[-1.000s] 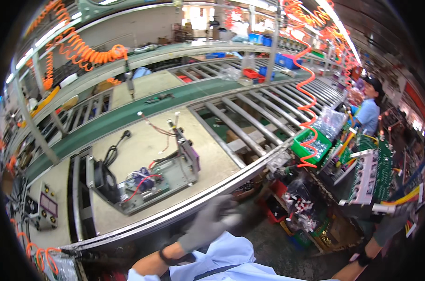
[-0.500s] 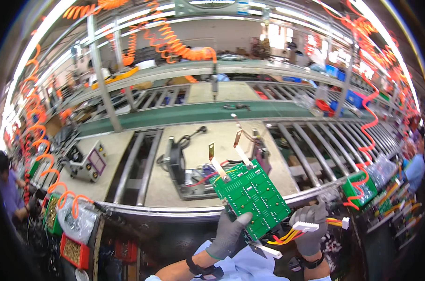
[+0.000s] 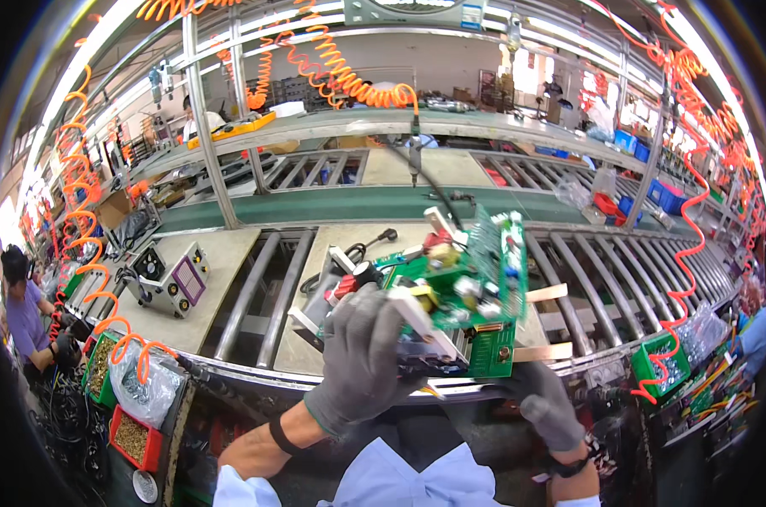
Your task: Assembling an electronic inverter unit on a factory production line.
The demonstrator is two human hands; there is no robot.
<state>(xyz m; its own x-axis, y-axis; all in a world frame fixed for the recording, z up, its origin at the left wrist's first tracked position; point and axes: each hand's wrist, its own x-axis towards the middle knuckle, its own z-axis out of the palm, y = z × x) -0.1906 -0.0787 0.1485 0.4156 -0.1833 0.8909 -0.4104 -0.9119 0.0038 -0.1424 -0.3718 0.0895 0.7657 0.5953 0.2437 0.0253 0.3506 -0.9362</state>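
My gloved left hand [image 3: 362,359] is closed on the left side of a green circuit board assembly [image 3: 484,308], lifted above the near edge of the line. Capacitors, coils and white brackets crowd its upper face, and two flat copper-coloured strips [image 3: 545,352] stick out to the right. My gloved right hand [image 3: 552,410] is at the assembly's lower right corner. Its fingers are partly hidden and blurred, so whether they grip the board is unclear. Behind the assembly, a part-built unit with a black power cord [image 3: 349,258] rests on a pale board [image 3: 303,342], mostly covered from sight.
A boxy unit with a purple-framed panel [image 3: 170,283] stands at left. Metal rollers [image 3: 607,287] run to the right. Red [image 3: 135,439] and green [image 3: 100,367] bins of small parts sit at lower left, another green bin [image 3: 662,367] at right. A screwdriver [image 3: 414,156] hangs from an orange coiled hose.
The board assembly has turned over from its soldered face to its component side and risen toward the line. My left hand has moved up and left with it. The view has shifted slightly.
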